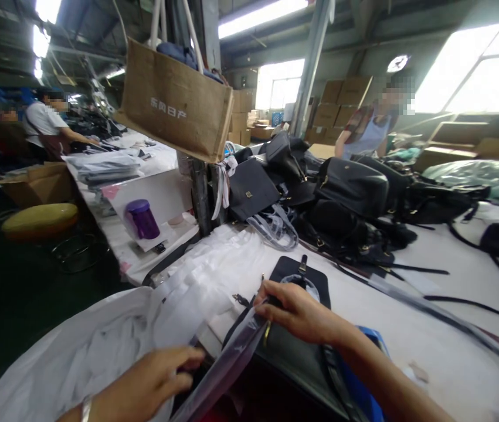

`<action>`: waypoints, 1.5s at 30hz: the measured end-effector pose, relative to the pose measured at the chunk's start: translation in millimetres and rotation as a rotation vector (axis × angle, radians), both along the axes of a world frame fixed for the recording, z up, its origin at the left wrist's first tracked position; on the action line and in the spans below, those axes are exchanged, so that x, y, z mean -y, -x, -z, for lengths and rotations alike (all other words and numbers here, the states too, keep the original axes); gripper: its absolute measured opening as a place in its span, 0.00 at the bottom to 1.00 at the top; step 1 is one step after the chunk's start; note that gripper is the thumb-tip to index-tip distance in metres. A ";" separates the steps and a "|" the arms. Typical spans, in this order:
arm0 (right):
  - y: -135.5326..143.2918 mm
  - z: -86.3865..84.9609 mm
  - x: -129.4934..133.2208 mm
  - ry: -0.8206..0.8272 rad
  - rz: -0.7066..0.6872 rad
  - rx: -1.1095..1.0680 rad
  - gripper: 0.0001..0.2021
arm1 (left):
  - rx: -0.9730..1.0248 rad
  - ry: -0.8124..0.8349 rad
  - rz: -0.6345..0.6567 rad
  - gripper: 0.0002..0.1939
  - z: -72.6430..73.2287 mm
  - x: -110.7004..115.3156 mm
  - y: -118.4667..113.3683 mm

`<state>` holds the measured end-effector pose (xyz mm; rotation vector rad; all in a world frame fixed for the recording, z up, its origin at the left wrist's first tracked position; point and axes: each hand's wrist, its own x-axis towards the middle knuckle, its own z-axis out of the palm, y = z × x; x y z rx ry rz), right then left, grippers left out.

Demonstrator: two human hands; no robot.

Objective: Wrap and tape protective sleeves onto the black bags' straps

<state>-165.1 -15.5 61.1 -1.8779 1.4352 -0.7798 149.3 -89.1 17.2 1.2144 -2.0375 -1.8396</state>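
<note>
My right hand [295,310] is closed on the upper end of a long strip in cloudy plastic film [234,354], which looks like a wrapped bag strap. The strip slants down towards me past the front edge of the table. Under that hand lies a black leather bag [291,357], with a buckled tab on its flap [322,281] and a brass-coloured zip or fitting. To the left of the strip my left hand [143,378] is apart from it, thumb and fingers spread, with nothing visible in them.
Several black bags [352,184] are heaped at the back of the white table [407,340]. White wrapping sheets [218,264] and a large white sack [112,328] are on the left. A brown tote [174,97] hangs overhead by a post. Two co-workers [370,126] stand farther off.
</note>
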 end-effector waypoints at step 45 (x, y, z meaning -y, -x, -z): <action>55.2 38.1 0.5 -0.093 0.191 0.002 0.07 | -0.142 -0.161 -0.066 0.09 -3.8 15.2 188.1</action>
